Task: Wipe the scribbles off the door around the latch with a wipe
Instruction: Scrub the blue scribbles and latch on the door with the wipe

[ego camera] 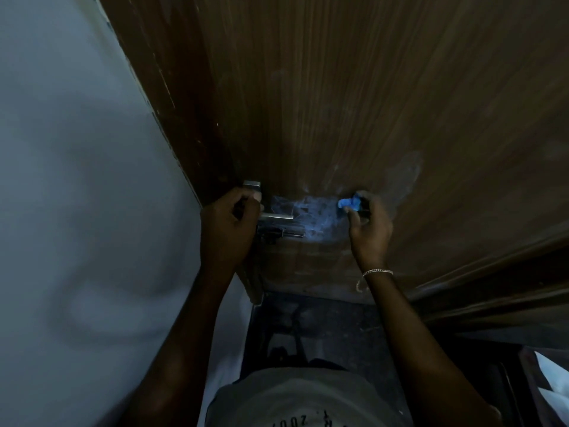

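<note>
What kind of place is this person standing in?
Probably an indoor doorway in a home or similar building: a brown wooden door with a metal latch handle, a pale painted wall beside it and a dark floor below.

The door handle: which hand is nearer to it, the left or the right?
Left. The left hand grips the handle at its left end. The right hand holds the wipe against the door, right of the handle, beyond the scribbles.

My left hand [229,229] covers the inner end of the silver metal lever handle [278,216]; my right hand [371,224] hides most of the crumpled blue wipe [348,204]. Lettering on my grey shirt [301,399]: cut by lower edge.
</note>
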Motion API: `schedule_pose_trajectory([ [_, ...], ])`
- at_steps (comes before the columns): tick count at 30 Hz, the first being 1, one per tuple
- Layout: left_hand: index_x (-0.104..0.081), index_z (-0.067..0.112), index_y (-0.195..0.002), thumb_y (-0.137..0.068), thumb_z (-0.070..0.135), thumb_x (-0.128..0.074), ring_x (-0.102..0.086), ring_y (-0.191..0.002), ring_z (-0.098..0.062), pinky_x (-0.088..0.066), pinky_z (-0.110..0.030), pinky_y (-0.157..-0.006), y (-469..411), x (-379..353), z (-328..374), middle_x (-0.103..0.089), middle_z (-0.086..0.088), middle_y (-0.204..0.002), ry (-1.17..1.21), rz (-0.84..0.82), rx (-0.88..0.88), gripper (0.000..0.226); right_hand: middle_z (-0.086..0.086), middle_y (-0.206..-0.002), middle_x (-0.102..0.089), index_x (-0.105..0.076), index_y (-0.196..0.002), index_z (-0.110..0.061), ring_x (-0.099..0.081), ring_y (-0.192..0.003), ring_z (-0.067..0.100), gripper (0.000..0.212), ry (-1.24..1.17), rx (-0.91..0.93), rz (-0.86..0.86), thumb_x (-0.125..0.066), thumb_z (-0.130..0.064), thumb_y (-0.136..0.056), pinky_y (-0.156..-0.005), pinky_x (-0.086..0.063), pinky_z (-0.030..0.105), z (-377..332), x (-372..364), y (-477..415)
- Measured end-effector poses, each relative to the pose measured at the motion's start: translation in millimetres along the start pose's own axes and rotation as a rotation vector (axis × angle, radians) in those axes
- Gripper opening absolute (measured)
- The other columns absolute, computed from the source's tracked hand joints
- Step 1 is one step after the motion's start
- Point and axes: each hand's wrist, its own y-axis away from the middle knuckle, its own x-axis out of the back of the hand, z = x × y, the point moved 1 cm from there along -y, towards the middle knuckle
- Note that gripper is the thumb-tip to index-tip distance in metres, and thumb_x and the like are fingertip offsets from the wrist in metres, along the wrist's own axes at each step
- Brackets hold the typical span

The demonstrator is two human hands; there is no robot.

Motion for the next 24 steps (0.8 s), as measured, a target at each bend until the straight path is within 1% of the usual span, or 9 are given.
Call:
schedule_pose_trajectory([
  [3, -0.074, 0.023, -0.096, -0.098, 0.031, -0.061, -0.074, -0.084, -0.006, -0.063, -0.040, -0.074, 1.8, 2.6, 0.0, -0.076, 0.009, -0.088, -0.013, 0.001, 0.000, 0.015, 0.007, -0.116, -0.061, -0.063, -0.115, -0.009, -0.063, -0.099, 0.018, 0.022, 0.150, 0.023, 0.024, -0.068, -0.014, -0.093, -0.081, -0.058, 0.036, 13.5, 0.0, 6.1],
  [7, -0.076, 0.019, -0.099, -0.098, 0.028, -0.061, -0.074, -0.083, -0.006, -0.063, -0.038, -0.075, 3.2, 6.1, -2.2, -0.076, 0.007, -0.087, -0.020, 0.015, 0.008, 0.017, 0.001, -0.103, -0.057, -0.065, -0.101, -0.016, -0.058, -0.084, 0.015, 0.009, 0.275, 0.062, 0.098, -0.068, -0.019, -0.093, -0.069, -0.051, 0.031, 20.0, -0.3, 4.4],
  [10, -0.076, 0.015, -0.100, -0.099, 0.026, -0.062, -0.073, -0.083, -0.004, -0.063, -0.034, -0.074, 3.6, 3.9, -1.3, -0.076, 0.007, -0.087, -0.042, 0.007, 0.000, 0.018, -0.004, -0.096, -0.055, -0.061, -0.094, -0.021, -0.055, -0.078, 0.011, 0.004, 0.214, 0.115, 0.067, -0.064, -0.023, -0.096, -0.066, -0.045, 0.025, 7.1, -20.9, 0.1],
  [12, -0.076, 0.014, -0.099, -0.099, 0.025, -0.062, -0.072, -0.083, -0.003, -0.062, -0.031, -0.074, 2.8, 1.7, 0.7, -0.076, 0.008, -0.087, -0.042, 0.001, -0.002, 0.018, 0.001, -0.101, -0.053, -0.058, -0.096, -0.018, -0.055, -0.078, 0.014, 0.006, 0.229, 0.148, -0.026, -0.061, -0.014, -0.095, -0.065, -0.047, 0.027, 0.8, -36.6, 5.9],
  [15, -0.076, 0.015, -0.097, -0.099, 0.026, -0.062, -0.072, -0.083, -0.004, -0.062, -0.030, -0.074, 1.5, 1.8, 3.6, -0.076, 0.009, -0.086, -0.045, -0.003, -0.020, 0.018, 0.007, -0.107, -0.054, -0.060, -0.105, -0.012, -0.058, -0.082, 0.020, 0.022, 0.290, 0.166, -0.130, -0.061, 0.000, -0.087, -0.067, -0.052, 0.030, 9.3, -37.7, 19.0],
  [17, -0.077, 0.017, -0.099, -0.098, 0.027, -0.062, -0.073, -0.084, -0.005, -0.062, -0.031, -0.076, 1.0, 4.6, 3.7, -0.076, 0.009, -0.087, -0.042, 0.014, -0.016, 0.018, 0.005, -0.103, -0.058, -0.063, -0.103, -0.013, -0.060, -0.081, 0.022, 0.018, 0.316, 0.146, -0.075, -0.060, -0.002, -0.088, -0.068, -0.047, 0.025, 17.6, -24.1, 16.4],
  [20, -0.076, 0.018, -0.098, -0.099, 0.025, -0.063, -0.072, -0.083, -0.004, -0.061, -0.029, -0.075, 1.5, 6.9, 2.8, -0.074, 0.011, -0.086, -0.073, 0.030, -0.018, 0.015, -0.001, -0.099, -0.056, -0.061, -0.099, -0.018, -0.056, -0.078, 0.015, 0.013, 0.308, 0.191, 0.022, -0.057, -0.009, -0.091, -0.068, -0.032, 0.014, 11.3, -16.2, 0.3],
  [22, -0.076, 0.016, -0.099, -0.099, 0.022, -0.064, -0.071, -0.082, 0.001, -0.059, -0.023, -0.074, 1.8, 4.5, 3.2, -0.073, 0.014, -0.085, -0.076, 0.018, -0.018, 0.014, -0.004, -0.098, -0.051, -0.060, -0.098, -0.018, -0.052, -0.076, 0.012, 0.011, 0.280, 0.254, 0.018, -0.056, -0.009, -0.093, -0.068, -0.032, 0.013, -0.1, -24.4, -6.2],
  [24, -0.076, 0.017, -0.099, -0.099, 0.021, -0.064, -0.069, -0.080, 0.003, -0.056, -0.016, -0.072, 1.8, 1.3, 5.4, -0.072, 0.015, -0.085, -0.077, -0.001, -0.029, 0.013, -0.001, -0.101, -0.050, -0.061, -0.100, -0.015, -0.053, -0.078, 0.014, 0.018, 0.299, 0.278, -0.049, -0.058, -0.001, -0.088, -0.065, -0.040, 0.019, -3.9, -31.7, -0.6],
])
